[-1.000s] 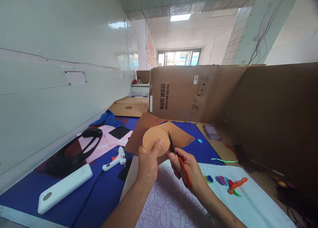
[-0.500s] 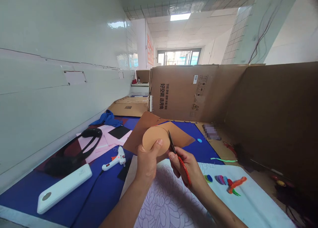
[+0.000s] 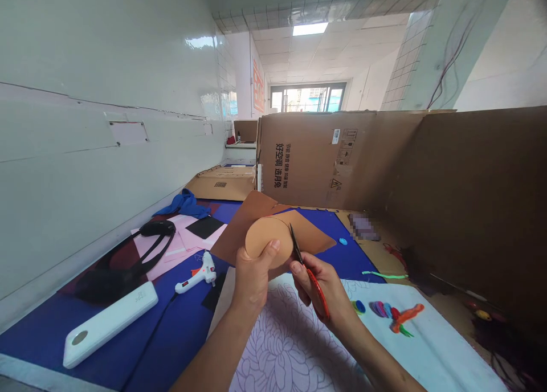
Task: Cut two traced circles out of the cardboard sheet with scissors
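Observation:
My left hand (image 3: 256,269) is closed on a round tan cardboard disc (image 3: 267,238), its thumb pressed on the face. Brown card (image 3: 310,232) spreads out behind and to the right of the disc, and a darker brown piece of it (image 3: 239,227) reaches up to the left. In my right hand (image 3: 318,281) is a pair of red-handled scissors (image 3: 316,292). Their dark blades lie along the disc's right edge, pointing up and away from me. Whether the blades are fully closed I cannot make out. Both hands are held above a sheet with a line-drawn flower pattern (image 3: 286,346).
On the blue tabletop at left lie a white glue gun (image 3: 199,275), a long white device (image 3: 111,323), black straps (image 3: 149,249), pink paper (image 3: 171,246) and a blue cloth (image 3: 186,204). Coloured clay pieces (image 3: 405,318) sit at right. Large cardboard panels (image 3: 316,164) stand behind.
Hardly anything differs. Both hands, the disc and the scissors keep nearly the same position, and the brown card has shifted very slightly.

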A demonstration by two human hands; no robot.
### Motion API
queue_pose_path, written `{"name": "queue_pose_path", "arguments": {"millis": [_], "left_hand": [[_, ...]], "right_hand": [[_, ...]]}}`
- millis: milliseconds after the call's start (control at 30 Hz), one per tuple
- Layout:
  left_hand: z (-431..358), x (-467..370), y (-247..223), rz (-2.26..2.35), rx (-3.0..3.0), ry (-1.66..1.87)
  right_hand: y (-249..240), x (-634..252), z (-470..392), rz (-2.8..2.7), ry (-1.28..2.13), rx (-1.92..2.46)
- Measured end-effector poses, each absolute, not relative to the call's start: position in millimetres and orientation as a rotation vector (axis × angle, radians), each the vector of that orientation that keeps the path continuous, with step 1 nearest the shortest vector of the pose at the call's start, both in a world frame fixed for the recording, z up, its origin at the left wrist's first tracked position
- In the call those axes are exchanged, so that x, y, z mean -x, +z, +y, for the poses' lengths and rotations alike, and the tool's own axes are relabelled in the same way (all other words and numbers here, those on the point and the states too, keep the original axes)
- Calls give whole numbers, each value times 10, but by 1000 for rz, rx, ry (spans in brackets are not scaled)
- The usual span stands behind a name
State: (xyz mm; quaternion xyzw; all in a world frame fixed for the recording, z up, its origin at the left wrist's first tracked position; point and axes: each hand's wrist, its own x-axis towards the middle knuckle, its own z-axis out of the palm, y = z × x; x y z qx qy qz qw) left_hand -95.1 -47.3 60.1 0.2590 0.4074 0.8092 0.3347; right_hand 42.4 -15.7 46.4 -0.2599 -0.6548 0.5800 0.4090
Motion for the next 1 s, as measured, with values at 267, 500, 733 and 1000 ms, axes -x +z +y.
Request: {"name": "queue_pose_path", "arguments": {"millis": [267,500,733,1000], "left_hand": [[-487,960,624,1044,-708,2077],[-497,981,622,1053,-738,2073],[-531,1009,636,1005,-790,1988],[-534,1016,664,1001,-812,1984]], "right_hand": [[465,-447,-145,-1649,1464,632],[501,-459,-168,-1665,1474,671],[490,-479,-135,-1693,1452,651],[498,-500,-156,-1693,1469,674]]}}
